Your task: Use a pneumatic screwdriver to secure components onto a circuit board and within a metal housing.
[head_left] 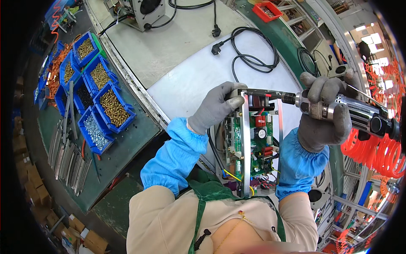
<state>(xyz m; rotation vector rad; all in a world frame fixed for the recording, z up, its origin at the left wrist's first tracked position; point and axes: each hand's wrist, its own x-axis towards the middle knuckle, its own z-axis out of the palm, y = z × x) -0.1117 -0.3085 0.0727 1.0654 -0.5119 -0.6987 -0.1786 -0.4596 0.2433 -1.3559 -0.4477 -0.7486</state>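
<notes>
My left hand, in a grey glove, pinches the upper left corner of an open metal frame. Inside the frame sits a green circuit board with red and black parts and several wires. My right hand, also gloved, is wrapped round a silver power screwdriver. The screwdriver lies nearly level, its black nose pointing left at the frame's top right corner. Whether its tip touches a screw there is too small to tell.
Blue bins of brass and silver screws stand on a green bench at left, beside metal strips. A black power cable lies coiled beyond the frame. Coiled red air hose hangs at right. Another metal unit stands at the back.
</notes>
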